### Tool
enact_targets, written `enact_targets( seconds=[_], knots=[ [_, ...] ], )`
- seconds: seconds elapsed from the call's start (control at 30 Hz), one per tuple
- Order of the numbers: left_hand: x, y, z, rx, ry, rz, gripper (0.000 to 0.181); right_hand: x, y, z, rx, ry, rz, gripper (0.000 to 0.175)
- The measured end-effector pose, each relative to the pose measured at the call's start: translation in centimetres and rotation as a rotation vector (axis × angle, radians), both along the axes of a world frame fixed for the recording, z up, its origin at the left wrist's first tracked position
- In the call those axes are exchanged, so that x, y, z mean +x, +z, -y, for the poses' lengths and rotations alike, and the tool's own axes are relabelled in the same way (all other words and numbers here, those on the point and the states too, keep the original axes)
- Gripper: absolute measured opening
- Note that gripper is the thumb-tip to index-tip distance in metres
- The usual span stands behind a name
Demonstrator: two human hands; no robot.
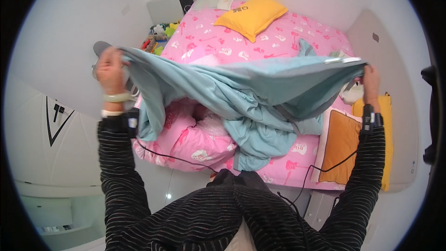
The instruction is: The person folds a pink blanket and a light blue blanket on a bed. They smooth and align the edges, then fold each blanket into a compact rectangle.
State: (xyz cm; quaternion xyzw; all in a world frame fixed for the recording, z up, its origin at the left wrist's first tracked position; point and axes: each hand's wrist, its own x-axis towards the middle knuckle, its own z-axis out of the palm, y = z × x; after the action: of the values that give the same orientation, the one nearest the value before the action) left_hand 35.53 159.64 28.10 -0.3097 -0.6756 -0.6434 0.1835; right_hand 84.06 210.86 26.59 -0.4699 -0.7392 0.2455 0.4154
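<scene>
A light-blue blanket with grey edging (216, 87) hangs stretched between my two raised hands above a bed. My left hand (110, 69) grips one upper end, my right hand (371, 80) the other, near white tags on the edge. Between them the cloth sags, and its lower folds rest on the pink guitar-print bed sheet (292, 164). Beneath the blanket's left part lies a bunched pink quilt (198, 150), partly hidden, with a patch of pale lacy cloth showing.
A yellow pillow (252, 17) lies at the bed's far side. To the right are an orange-brown pillow (338, 146) and the padded headboard (386, 111). Toys (160, 35) fill the far-left corner. Black cables run from both wrists, and a white cabinet (52, 139) stands left.
</scene>
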Motion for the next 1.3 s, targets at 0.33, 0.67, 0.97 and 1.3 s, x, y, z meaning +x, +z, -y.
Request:
enact_targets(
  seconds=[0.33, 0.67, 0.97, 1.3],
  knots=[
    [-3.1, 2.8, 14.4, -0.015, 0.514, -0.137, 0.037, -0.8, 1.2, 4.7, -0.046, 0.121, 0.348, 0.033],
    [5.1, -25.2, 22.4, -0.779, -0.144, 0.850, 0.008, -3.7, -12.5, 16.4, -0.282, 0.580, 0.696, 0.025],
    [7.5, -21.4, 12.2, -0.676, 0.101, -0.215, 0.040, -10.6, -21.3, 29.4, -0.543, 0.799, 0.316, 0.026],
    [4.0, -22.9, 2.1, -0.892, 0.027, -0.368, 0.037, -9.4, -20.7, 34.5, -0.939, 0.861, 0.206, 0.024]
  ],
)
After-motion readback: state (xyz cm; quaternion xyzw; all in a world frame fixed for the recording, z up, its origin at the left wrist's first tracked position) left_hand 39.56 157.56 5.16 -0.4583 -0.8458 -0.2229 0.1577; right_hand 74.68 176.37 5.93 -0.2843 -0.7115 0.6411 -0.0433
